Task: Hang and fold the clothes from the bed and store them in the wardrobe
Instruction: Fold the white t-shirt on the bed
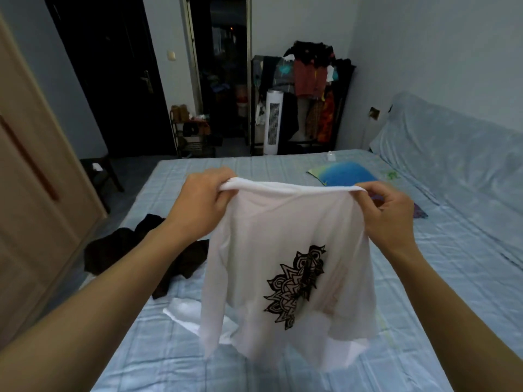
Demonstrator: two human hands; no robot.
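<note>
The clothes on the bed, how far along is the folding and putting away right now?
Nothing looks finished in this view: no folded pile shows on the bed. In hand: the left hand and right hand grip the top edge of a white printed shirt, held up and spread. Left: a dark garment lies crumpled on the bed, a blue-green item lies flat further off, and the wardrobe door looks shut.

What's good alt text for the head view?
Both hands, left hand and right hand, hold up a white shirt with a black print by its top edge over a blue bed. Dark clothes lie at left.
</note>
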